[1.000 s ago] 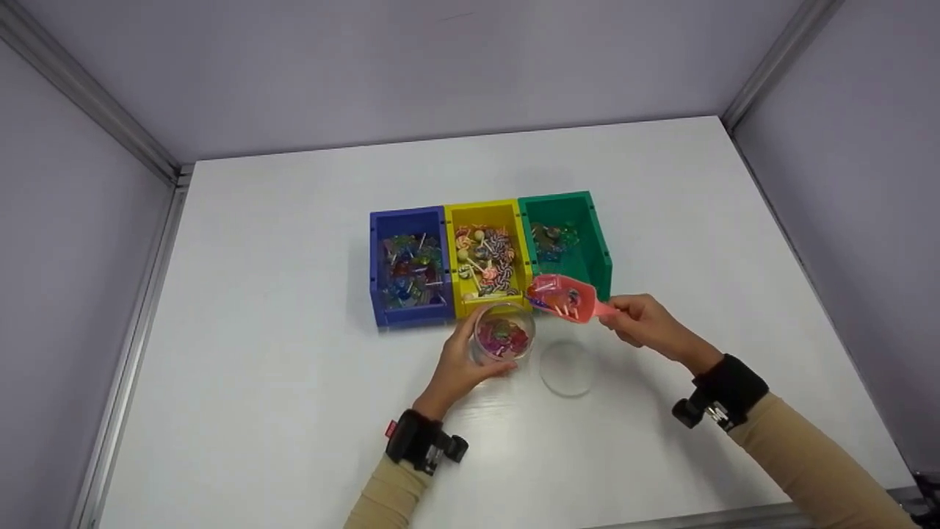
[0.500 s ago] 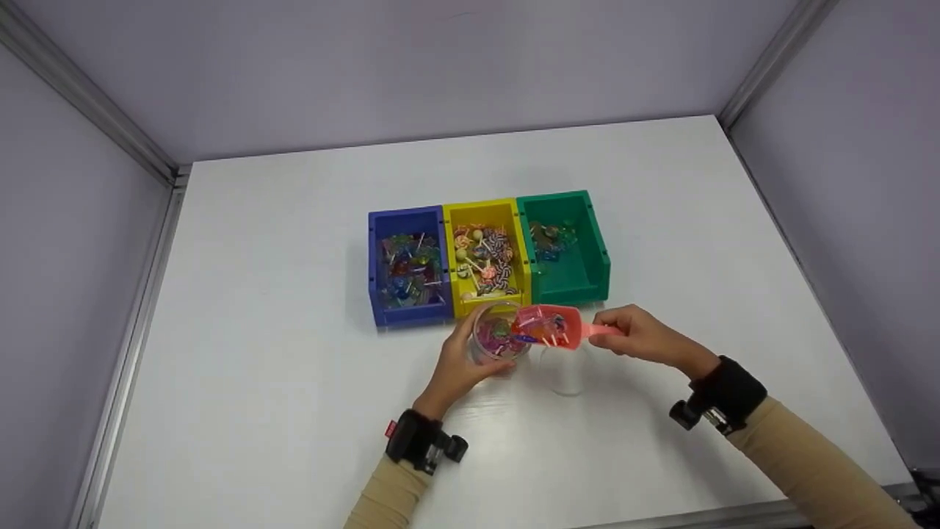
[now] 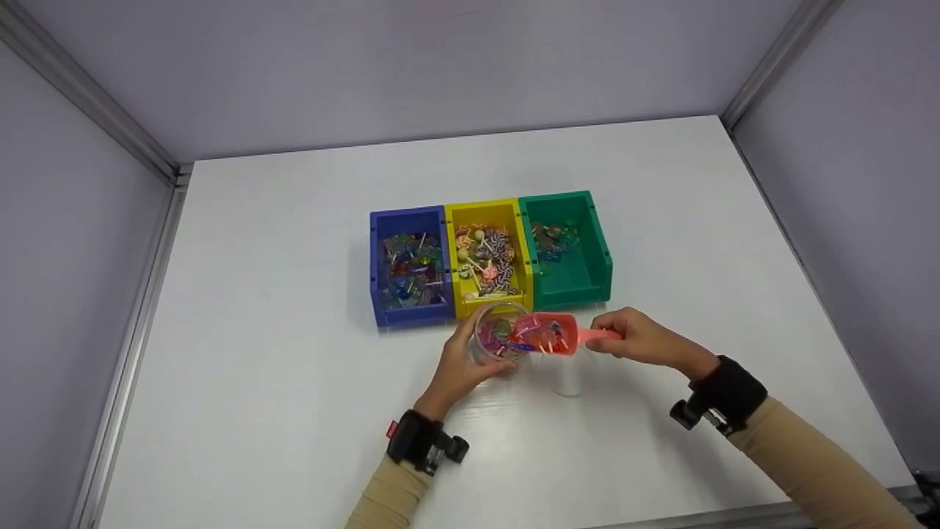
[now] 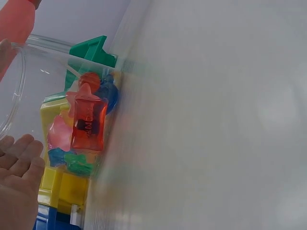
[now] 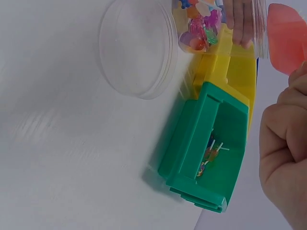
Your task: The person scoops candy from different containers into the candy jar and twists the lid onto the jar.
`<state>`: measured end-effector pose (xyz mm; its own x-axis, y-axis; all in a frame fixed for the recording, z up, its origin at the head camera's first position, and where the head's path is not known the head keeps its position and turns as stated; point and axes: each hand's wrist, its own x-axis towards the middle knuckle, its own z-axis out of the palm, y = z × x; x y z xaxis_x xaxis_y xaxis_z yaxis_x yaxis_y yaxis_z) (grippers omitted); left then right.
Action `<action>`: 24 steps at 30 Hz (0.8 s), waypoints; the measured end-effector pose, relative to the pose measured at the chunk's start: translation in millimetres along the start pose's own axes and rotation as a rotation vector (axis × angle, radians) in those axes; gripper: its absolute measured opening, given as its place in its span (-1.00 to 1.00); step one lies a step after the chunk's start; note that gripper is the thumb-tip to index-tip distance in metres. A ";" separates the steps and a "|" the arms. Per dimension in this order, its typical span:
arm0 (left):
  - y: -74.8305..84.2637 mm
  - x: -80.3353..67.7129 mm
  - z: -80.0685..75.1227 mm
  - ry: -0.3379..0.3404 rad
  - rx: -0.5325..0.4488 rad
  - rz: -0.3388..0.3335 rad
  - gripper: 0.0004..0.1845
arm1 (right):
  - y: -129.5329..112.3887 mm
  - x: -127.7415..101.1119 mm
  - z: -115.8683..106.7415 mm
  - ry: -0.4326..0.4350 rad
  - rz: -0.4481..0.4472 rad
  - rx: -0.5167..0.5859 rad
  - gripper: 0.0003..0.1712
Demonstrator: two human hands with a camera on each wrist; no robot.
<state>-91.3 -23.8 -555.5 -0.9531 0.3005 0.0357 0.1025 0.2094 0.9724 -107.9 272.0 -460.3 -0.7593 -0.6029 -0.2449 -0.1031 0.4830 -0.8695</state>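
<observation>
My left hand (image 3: 457, 371) grips a clear jar (image 4: 36, 86), fingers on its far side and thumb on the near side. Inside the jar are several bright translucent candy-like pieces (image 4: 88, 124). Pinched by its handle in my right hand (image 3: 646, 342) is a pink scoop (image 3: 573, 332), loaded with colourful pieces and white-stick lollipops. Its front lip overlaps the right side of the jar's mouth in the head view. Partly hidden below the scoop, a clear round lid (image 5: 136, 48) lies on the table.
Three joined bins stand behind the jar: blue (image 3: 415, 318) and yellow (image 3: 481, 209) with lollipops and other sweets, and green (image 3: 576, 283) with a few pieces towards its back left. Walls enclose the white table (image 3: 257, 330) at the back and sides.
The right hand has brought the loaded scoop from over the green bin's front edge down and left to the jar's mouth. The left hand and jar stay in place.
</observation>
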 end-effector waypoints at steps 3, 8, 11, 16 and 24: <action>0.0 0.0 -0.1 -0.006 -0.007 0.006 0.01 | -2.4 1.3 0.7 0.005 0.054 0.003 -0.75; -1.4 0.2 0.3 -0.012 -0.008 0.010 0.01 | -11.4 2.1 -0.6 0.005 0.141 0.019 -0.71; -1.9 0.0 0.4 -0.009 -0.010 0.010 0.01 | -20.0 1.8 -2.6 -0.008 0.164 0.002 -0.69; -1.3 0.0 0.5 -0.003 -0.003 0.018 0.01 | -34.9 2.3 -5.7 -0.027 0.213 -0.040 -0.67; 0.0 0.0 -0.4 -0.019 -0.023 -0.017 0.04 | -55.2 6.5 -10.1 -0.057 0.297 -0.091 -0.66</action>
<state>-91.5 -24.2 -555.4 -0.9491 0.3145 0.0154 0.0799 0.1933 0.9779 -113.6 247.9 -409.5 -0.7277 -0.4604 -0.5084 0.0589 0.6965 -0.7152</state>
